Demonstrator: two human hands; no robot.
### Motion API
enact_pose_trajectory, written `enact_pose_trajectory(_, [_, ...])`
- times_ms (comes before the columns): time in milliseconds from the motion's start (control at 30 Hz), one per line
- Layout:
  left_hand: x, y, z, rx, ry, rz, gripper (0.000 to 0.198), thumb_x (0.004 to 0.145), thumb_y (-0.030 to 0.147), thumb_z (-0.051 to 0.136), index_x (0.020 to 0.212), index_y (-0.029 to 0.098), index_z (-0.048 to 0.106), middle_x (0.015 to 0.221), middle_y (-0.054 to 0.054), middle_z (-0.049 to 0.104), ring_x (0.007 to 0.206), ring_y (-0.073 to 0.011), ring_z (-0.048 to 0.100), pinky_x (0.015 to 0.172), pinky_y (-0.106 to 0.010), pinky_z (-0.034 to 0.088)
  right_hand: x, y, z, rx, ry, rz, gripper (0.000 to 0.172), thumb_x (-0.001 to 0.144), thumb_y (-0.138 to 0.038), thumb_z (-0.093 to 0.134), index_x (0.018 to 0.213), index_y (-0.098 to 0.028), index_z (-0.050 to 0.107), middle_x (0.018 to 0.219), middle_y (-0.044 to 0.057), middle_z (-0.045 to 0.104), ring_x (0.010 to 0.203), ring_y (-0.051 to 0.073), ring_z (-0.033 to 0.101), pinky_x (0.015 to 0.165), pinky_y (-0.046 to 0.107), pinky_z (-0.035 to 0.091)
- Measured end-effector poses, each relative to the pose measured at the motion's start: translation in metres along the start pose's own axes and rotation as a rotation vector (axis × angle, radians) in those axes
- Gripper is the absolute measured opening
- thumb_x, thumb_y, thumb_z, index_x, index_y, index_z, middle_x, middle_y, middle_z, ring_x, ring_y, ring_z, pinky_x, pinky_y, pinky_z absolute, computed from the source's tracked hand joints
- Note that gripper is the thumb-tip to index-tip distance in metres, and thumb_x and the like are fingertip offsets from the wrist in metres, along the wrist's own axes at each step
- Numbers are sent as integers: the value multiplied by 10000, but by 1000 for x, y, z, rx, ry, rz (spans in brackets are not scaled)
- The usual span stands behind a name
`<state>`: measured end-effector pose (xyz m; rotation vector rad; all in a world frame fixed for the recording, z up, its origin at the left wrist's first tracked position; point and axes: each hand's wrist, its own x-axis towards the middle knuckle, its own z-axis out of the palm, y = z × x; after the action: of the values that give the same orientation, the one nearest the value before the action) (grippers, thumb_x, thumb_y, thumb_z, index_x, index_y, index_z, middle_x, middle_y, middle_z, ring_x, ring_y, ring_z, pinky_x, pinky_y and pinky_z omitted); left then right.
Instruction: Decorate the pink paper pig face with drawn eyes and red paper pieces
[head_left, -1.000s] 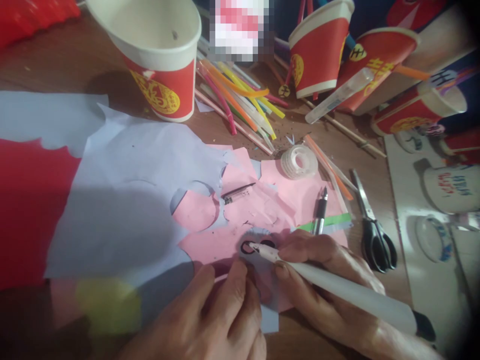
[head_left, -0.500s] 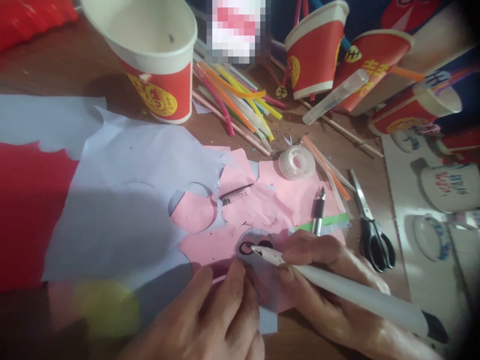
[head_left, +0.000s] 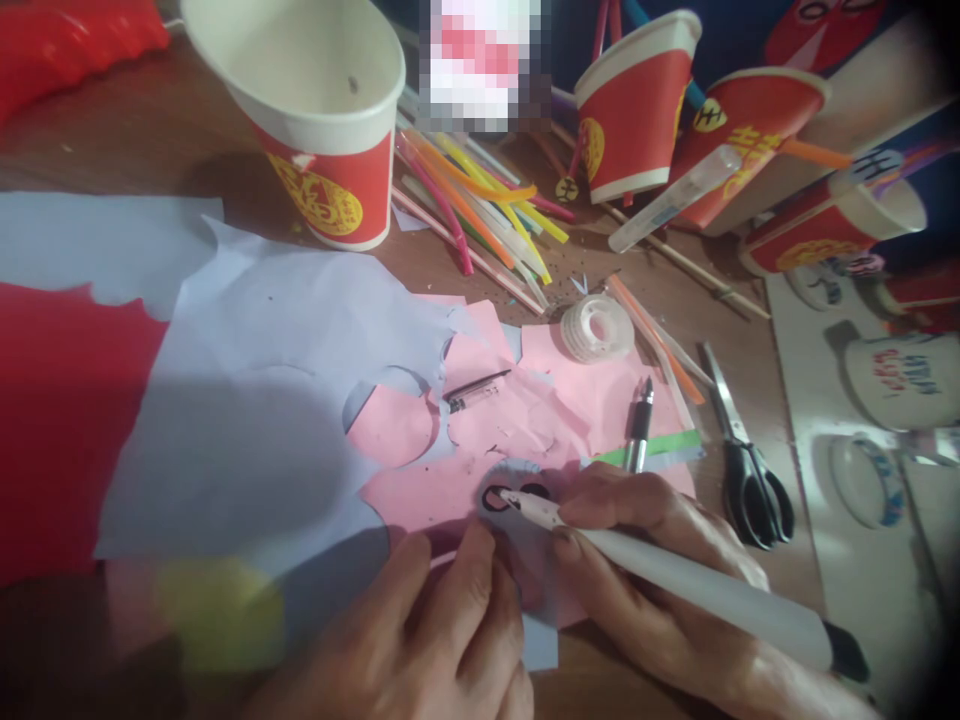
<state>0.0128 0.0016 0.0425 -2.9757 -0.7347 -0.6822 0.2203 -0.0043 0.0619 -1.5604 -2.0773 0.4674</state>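
Observation:
In my right hand (head_left: 645, 600) is a white marker pen (head_left: 697, 575), gripped between thumb and fingers. Its tip touches a black ring drawn on a small pale blue paper cutout (head_left: 511, 468). A second black mark on the cutout lies partly behind the pen. My left hand (head_left: 450, 640) has its fingers bent and closed at the cutout's near edge, steadying it; the pinch itself is hidden. Under the cutout lies pink paper (head_left: 420, 500). Just beyond are a thin dark pen refill (head_left: 476, 392) and a pen with a black grip (head_left: 638, 425).
White paper (head_left: 247, 450) and red paper (head_left: 60, 430) spread leftward. A paper cup (head_left: 322, 180) stands behind, near colourful straws (head_left: 480, 205). A tape roll (head_left: 598, 328), scissors (head_left: 750, 480) and a clear tube (head_left: 675, 200) lie to the right, with more red cups (head_left: 637, 115) farther back.
The marker's rear end has swung slightly left and down, while its tip stays on the ring. The whole view has shifted a little; both hands keep their holds.

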Motion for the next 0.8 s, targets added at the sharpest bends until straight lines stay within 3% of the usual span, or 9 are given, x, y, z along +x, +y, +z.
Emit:
enact_pose_trajectory(300, [1,0,-3,4,-25,-11,121,745,287,596,822,198,621,897,-7,721,930,-234,594,751,-389,428,18,-12,6,67,-20,-23,84,831,-196,574,830,-248,507,632,-51,656,554,121,662,538,197,551])
enact_pose_trajectory(600, [1,0,-2,10,27,-4,117,738,316,614,784,208,618,862,3,719,887,-221,599,733,-377,428,18,-6,9,154,11,-116,121,787,-147,577,851,-234,524,621,-40,633,538,123,642,506,203,530])
enact_pose_trajectory(800, [-1,0,1,9,-9,-27,108,735,289,606,795,199,608,878,-9,714,923,-237,580,744,-397,420,16,-6,9,184,-1,-111,141,780,-129,571,867,-231,526,648,-31,648,534,122,628,501,210,516])
